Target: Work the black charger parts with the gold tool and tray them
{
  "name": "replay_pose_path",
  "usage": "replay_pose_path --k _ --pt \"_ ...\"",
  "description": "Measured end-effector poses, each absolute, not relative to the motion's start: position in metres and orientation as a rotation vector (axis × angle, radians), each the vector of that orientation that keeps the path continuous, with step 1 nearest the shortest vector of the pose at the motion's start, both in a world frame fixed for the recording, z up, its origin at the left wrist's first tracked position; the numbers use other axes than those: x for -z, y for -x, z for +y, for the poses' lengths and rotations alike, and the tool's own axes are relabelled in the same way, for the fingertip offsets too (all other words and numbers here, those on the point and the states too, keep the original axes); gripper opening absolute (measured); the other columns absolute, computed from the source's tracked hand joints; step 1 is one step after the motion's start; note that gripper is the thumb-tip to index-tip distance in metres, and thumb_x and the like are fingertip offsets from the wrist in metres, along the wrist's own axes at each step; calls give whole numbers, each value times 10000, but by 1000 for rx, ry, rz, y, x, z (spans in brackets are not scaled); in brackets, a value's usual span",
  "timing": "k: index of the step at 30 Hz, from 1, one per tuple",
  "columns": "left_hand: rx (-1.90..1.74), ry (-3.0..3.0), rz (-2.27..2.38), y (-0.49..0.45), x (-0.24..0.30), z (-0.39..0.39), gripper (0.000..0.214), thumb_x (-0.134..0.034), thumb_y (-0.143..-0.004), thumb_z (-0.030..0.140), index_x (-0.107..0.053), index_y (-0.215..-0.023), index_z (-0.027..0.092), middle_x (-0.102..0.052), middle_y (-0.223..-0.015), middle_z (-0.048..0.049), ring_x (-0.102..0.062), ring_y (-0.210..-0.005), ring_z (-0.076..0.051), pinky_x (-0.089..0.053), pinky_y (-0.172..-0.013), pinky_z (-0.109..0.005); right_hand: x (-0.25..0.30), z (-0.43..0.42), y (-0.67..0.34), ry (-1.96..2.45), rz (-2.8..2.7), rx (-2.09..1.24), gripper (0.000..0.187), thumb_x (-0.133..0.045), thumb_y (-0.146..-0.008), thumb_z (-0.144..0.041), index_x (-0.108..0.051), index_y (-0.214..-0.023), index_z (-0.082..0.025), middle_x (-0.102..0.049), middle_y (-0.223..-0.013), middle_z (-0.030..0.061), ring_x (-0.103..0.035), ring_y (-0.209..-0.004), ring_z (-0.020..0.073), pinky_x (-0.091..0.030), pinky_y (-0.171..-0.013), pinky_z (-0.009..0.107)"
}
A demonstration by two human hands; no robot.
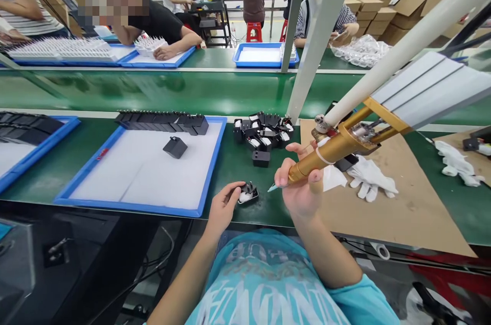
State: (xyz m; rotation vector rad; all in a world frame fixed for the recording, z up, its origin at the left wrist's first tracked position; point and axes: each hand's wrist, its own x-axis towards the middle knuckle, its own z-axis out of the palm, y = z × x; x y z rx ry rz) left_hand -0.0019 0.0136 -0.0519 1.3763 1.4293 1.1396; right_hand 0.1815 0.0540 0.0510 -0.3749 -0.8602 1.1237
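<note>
My left hand (223, 208) pinches the edge of a small open black plastic casing (248, 194) with white and dark parts inside, resting on the green bench. My right hand (303, 187) is closed round the lower end of a gold cylindrical tool (321, 160) that slants up to the right. A pale teal pointed tip (272, 188) sticks out below that hand, to the right of the casing and apart from it. Behind the casing lies a black block-shaped housing (261, 158), and beyond it a heap of black casings with white parts (264, 130).
A blue-rimmed tray (218, 161) at left holds a row of black housings (163, 121) and one loose housing (175, 147). Brown cardboard (406, 217) with white gloves (372, 178) lies at right. A white slanting pole (399, 44) crosses the upper right. Co-workers sit across the bench.
</note>
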Motion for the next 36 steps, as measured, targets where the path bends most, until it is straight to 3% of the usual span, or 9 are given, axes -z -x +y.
replay_pose_path --k 2,4,9,13,17,22,29,36 --pt "-1067 -1616 1453 4 52 13 329 -629 -870 429 -679 -1120 221 -597 -1338 -97 -565 -1236 -264 -433 -1068 -414 -54 54 -178 383 -845 -1163 327 -604 -840 -509 -533 -1079 -297 -623 -1008 -4 -559 -479 67 -514 -427 250" --pt "-1004 -1775 1463 4 52 11 396 -724 -795 392 -655 -1147 221 -595 -1340 -102 -568 -1230 -276 -444 -1057 -430 -55 54 -175 376 -835 -1189 375 -610 -832 -524 -534 -1106 -281 -638 -958 -6 -582 -486 78 -552 -469 270" --pt "-979 -1804 1531 -6 45 6 360 -684 -836 351 -613 -1160 213 -717 -1063 -60 -685 -935 -215 -550 -845 -345 -55 54 -168 347 -839 -1206 380 -598 -834 -535 -533 -1112 -284 -647 -964 -9 -518 -409 48 -502 -381 231" --pt "-1016 -1822 1562 -14 32 1 377 -687 -832 350 -623 -1183 229 -713 -1029 -45 -647 -715 -149 -534 -632 -259 -55 53 -166 334 -851 -1198 375 -594 -835 -529 -533 -1118 -291 -645 -974 -7 -506 -395 44 -467 -343 217" --pt "-1069 -1835 1538 -16 21 -3 366 -695 -817 336 -637 -1159 221 -707 -972 -36 -590 -628 -118 -505 -547 -231 -55 52 -166 356 -861 -1178 371 -586 -835 -547 -526 -1097 -291 -638 -968 -10 -498 -378 42 -468 -332 218" --pt "-1084 -1850 1522 -16 15 -6 362 -690 -816 335 -639 -1155 218 -708 -968 -37 -590 -631 -118 -509 -540 -225 -56 51 -168 321 -875 -1169 248 -560 -875 -509 -541 -961 -277 -630 -985 -22 -523 -396 36 -478 -349 213" --pt "-1099 -1838 1528 -16 17 -5 342 -678 -812 327 -635 -1129 205 -714 -968 -39 -611 -655 -124 -514 -563 -228 -60 51 -165 352 -862 -1170 407 -561 -835 -575 -515 -1127 -296 -605 -1010 4 -517 -388 46 -449 -313 222" --pt "-1058 -1787 1604 -27 20 2 308 -674 -784 302 -613 -1071 208 -707 -864 -4 -605 -632 -130 -511 -613 -247 -63 51 -153 321 -852 -1190 411 -542 -837 -591 -525 -1122 -295 -607 -1012 9 -522 -392 53 -463 -318 235"
